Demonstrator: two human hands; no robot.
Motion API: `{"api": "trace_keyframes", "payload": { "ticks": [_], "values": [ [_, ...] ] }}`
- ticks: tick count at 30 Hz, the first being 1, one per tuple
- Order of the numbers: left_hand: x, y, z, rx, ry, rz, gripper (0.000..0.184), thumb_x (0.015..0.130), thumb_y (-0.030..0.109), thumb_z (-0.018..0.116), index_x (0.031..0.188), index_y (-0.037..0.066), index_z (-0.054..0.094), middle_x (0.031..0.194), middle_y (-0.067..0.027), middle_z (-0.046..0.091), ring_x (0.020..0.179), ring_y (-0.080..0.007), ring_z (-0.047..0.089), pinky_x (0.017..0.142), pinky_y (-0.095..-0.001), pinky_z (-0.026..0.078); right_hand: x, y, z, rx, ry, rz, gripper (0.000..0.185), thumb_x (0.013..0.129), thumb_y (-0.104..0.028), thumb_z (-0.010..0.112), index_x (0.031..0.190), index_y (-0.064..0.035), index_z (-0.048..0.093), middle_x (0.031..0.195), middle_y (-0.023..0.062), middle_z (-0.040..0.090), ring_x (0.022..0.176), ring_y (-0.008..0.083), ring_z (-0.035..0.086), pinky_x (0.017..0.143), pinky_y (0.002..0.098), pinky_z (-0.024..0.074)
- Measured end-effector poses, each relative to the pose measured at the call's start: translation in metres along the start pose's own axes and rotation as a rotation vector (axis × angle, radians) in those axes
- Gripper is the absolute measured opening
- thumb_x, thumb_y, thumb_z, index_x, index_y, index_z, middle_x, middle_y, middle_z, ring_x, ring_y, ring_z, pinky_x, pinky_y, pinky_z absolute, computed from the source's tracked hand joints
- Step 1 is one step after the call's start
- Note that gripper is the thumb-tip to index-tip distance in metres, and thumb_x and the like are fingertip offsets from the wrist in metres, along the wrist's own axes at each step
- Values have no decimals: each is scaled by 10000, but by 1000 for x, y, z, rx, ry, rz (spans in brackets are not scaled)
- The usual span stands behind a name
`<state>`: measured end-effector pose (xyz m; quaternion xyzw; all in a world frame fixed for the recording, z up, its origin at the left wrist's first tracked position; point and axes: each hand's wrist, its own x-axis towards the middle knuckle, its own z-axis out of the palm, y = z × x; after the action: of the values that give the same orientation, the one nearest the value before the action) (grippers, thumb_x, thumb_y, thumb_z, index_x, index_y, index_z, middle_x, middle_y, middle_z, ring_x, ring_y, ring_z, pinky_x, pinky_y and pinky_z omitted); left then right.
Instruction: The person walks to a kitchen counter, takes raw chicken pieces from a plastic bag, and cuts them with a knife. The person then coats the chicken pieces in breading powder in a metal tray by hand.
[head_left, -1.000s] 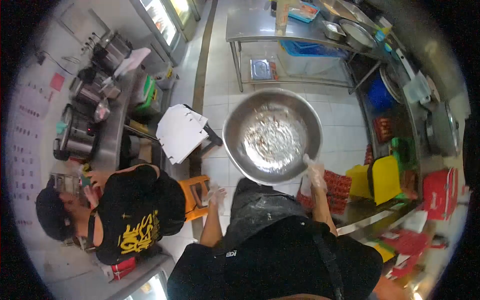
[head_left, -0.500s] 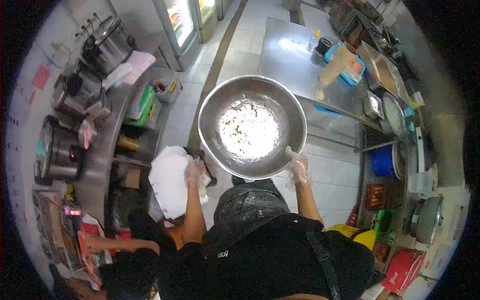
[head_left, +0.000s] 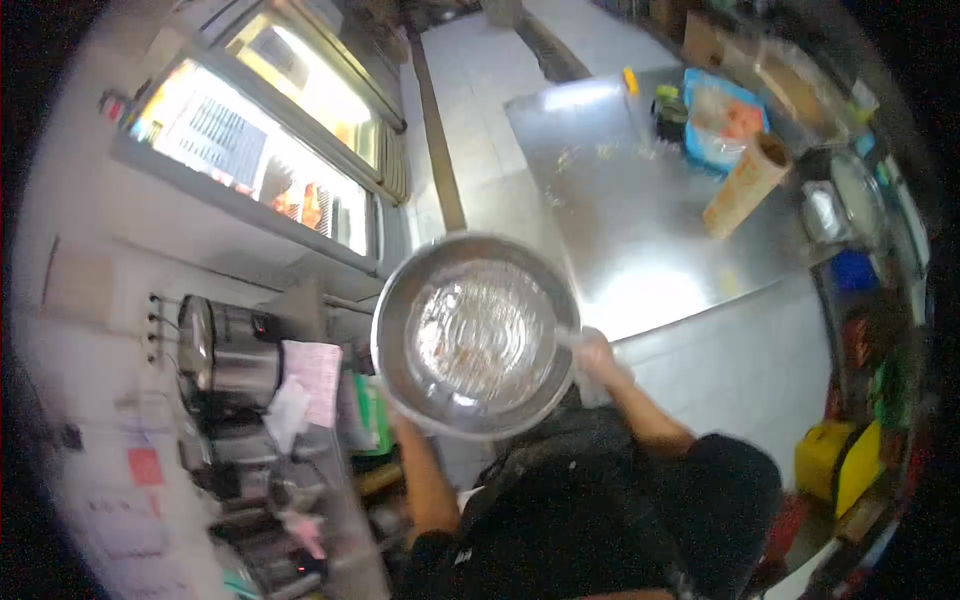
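Note:
A large round steel bowl (head_left: 475,335) hangs in front of my body, its shiny inside showing ridges and small brownish bits. My right hand (head_left: 592,362), in a clear plastic glove, grips the bowl's right rim. My left forearm reaches up to the bowl's lower left rim, where my left hand (head_left: 397,412) is mostly hidden and blurred; its fingers do not show. Beyond the bowl, to the right, stands a steel table (head_left: 620,200).
On the steel table are an upright-looking roll (head_left: 748,187), a blue tray (head_left: 722,120) and a dark container. A lit glass-door fridge (head_left: 255,150) stands at upper left. Cookers (head_left: 230,350) and a pink cloth (head_left: 312,380) lie along the left counter. A yellow item (head_left: 838,465) is at right.
The view has turned and moved nearer the steel table and fridge. My left hand has gone from beside the white sheets to the bowl's left side. The other person is out of view.

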<state>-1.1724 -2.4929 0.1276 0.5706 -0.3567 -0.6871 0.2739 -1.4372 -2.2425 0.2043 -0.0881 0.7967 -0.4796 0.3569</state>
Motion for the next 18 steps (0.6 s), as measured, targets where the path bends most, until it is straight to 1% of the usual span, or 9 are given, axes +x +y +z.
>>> {"api": "trace_keyframes", "payload": {
  "ticks": [2, 3, 6, 7, 10, 12, 14, 15, 18],
  "values": [
    [27, 2, -10, 46, 38, -79, 664, 895, 557, 315, 1298, 33, 380, 1261, -162, 413, 1135, -290, 411, 971, -406, 315, 32, -51, 0, 217, -120, 51, 405, 787, -369, 641, 812, 35, 646, 656, 92, 585, 590, 194, 549, 549, 307, 452],
    [37, -3, -22, 45, 55, -127, 660, 895, 556, 319, 1294, 35, 384, 1254, -162, 416, 1129, -288, 414, 964, -405, 320, 52, -69, 3, 84, -33, 17, 405, 765, -396, 674, 699, 0, 623, 545, 35, 488, 493, 138, 469, 450, 297, 381],
    [64, -5, -37, 68, 123, -272, 648, 893, 554, 330, 1282, 40, 399, 1234, -159, 425, 1110, -282, 423, 944, -404, 336, 110, -78, 26, 153, 97, -64, 409, 740, -420, 699, 615, -51, 575, 526, 6, 444, 488, 97, 440, 426, 276, 337],
    [78, -4, -40, 71, 138, -315, 644, 892, 553, 334, 1278, 42, 403, 1227, -159, 428, 1104, -280, 426, 937, -403, 342, 123, -83, 31, 217, 90, -10, 552, 716, -528, 651, 530, -14, 574, 463, 62, 494, 465, 184, 502, 462, 345, 403],
    [138, 14, -33, 118, 138, -410, 633, 890, 551, 346, 1266, 47, 417, 1206, -157, 437, 1085, -274, 435, 916, -402, 358, 176, -121, 40, 235, 125, 52, 526, 723, -503, 665, 553, -13, 578, 486, 56, 508, 448, 170, 495, 432, 339, 393],
    [185, 32, -23, 137, 112, -440, 625, 888, 550, 354, 1258, 51, 427, 1192, -155, 443, 1072, -271, 441, 903, -401, 368, 210, -146, 52, 225, 168, 51, 529, 730, -526, 648, 645, -6, 613, 537, 58, 536, 476, 162, 508, 460, 332, 403],
    [242, 58, -11, 160, 69, -444, 618, 887, 548, 361, 1250, 54, 436, 1178, -154, 449, 1059, -267, 447, 889, -400, 379, 239, -185, 72, 475, 185, 173, 353, 703, -362, 726, 653, -78, 523, 589, -18, 445, 501, 99, 438, 432, 248, 339],
    [269, 71, -2, 159, 53, -452, 614, 886, 547, 365, 1246, 56, 441, 1172, -153, 452, 1053, -265, 450, 882, -399, 385, 288, -157, 84, 130, 170, -35, 224, 731, -265, 683, 720, -66, 582, 646, -2, 481, 551, 111, 470, 469, 263, 383],
    [338, 135, 45, 207, 11, -427, 602, 884, 545, 377, 1234, 61, 455, 1151, -151, 461, 1034, -259, 459, 861, -398, 401, 351, -178, 102, 223, 239, -7, 132, 766, -190, 618, 804, -66, 636, 679, 0, 511, 558, 121, 486, 498, 270, 413]
  ]
}}
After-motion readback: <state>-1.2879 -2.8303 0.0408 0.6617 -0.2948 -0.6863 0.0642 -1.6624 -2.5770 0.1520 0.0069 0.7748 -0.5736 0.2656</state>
